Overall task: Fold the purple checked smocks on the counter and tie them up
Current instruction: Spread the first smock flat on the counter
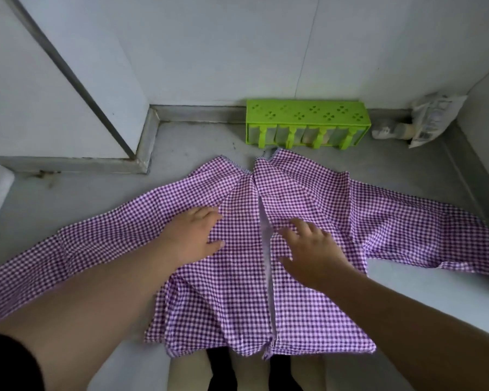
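1. Purple checked smock (237,277) lay spread flat on the grey counter (421,289), neck end toward the back wall, hem hanging just over the near edge.
2. Its two halves met along a centre opening (266,249) running front to back; one sleeve (76,244) stretched out left, the other sleeve (424,230) out right.
3. Left hand (194,235) rested palm-down on the left half, fingers straight and close together, thumb out to the side, pressing the cloth flat.
4. Right hand (312,252) was on the right half just beside the opening, fingers spread and slightly bent, thumb splayed. Somewhat blurred; couldn't tell whether the fingertips touched the cloth or hovered just above it.
5. Neither hand pinched or gripped any fabric.
6. Green plastic rack (307,124) stood against the back wall, just beyond the collar.
7. Crumpled plastic packet (432,117) leaned in the back right corner, well apart from the smock.
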Demonstrator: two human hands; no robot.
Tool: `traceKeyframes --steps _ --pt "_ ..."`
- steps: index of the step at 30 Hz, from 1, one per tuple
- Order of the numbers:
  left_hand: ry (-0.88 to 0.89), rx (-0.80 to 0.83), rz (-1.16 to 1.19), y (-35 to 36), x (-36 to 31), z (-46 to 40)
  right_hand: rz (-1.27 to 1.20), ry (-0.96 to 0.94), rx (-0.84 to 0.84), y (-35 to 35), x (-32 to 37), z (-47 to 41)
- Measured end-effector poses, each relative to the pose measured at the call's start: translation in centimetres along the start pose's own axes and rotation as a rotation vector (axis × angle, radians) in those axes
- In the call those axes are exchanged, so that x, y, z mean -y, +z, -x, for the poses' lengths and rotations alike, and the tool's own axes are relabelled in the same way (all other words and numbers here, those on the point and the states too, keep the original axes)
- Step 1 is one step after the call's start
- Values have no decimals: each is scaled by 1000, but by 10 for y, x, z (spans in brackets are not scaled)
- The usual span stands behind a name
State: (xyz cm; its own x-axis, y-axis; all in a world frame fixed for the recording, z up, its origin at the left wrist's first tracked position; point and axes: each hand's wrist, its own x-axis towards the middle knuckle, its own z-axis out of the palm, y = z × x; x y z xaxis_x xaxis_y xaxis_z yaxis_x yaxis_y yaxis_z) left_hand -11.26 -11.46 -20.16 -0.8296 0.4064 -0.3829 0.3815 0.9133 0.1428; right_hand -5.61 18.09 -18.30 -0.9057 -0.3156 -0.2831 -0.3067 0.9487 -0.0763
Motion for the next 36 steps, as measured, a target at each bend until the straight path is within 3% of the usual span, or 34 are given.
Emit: traceKeyframes --steps 2,4,8,11,15,19,23,28,33,36 --pt "67 -147 -27 1 3 14 -48 -85 53 0 24 -4" --pt "58 -182 -38 1 17 39 -47 -86 189 8 50 -14" --pt "-200 35 -106 14 34 85 -56 29 238 23 65 -32" --pt "-452 239 90 37 32 104 -50 32 243 25 60 -34" --pt "-635 68 517 47 16 109 -8 42 276 21 68 -35" --pt "-654 -76 535 43 8 98 111 41 291 17 81 -38" --pt "-605 -34 396 39 10 96 221 7 317 15 86 -42" --pt "-644 23 518 41 4 93 183 9 346 14 86 -43" --pt "-763 -60 849 36 -2 98 98 35 355 13 83 -43" --pt "-849 -62 928 37 3 112 74 38 347 14 79 -46"
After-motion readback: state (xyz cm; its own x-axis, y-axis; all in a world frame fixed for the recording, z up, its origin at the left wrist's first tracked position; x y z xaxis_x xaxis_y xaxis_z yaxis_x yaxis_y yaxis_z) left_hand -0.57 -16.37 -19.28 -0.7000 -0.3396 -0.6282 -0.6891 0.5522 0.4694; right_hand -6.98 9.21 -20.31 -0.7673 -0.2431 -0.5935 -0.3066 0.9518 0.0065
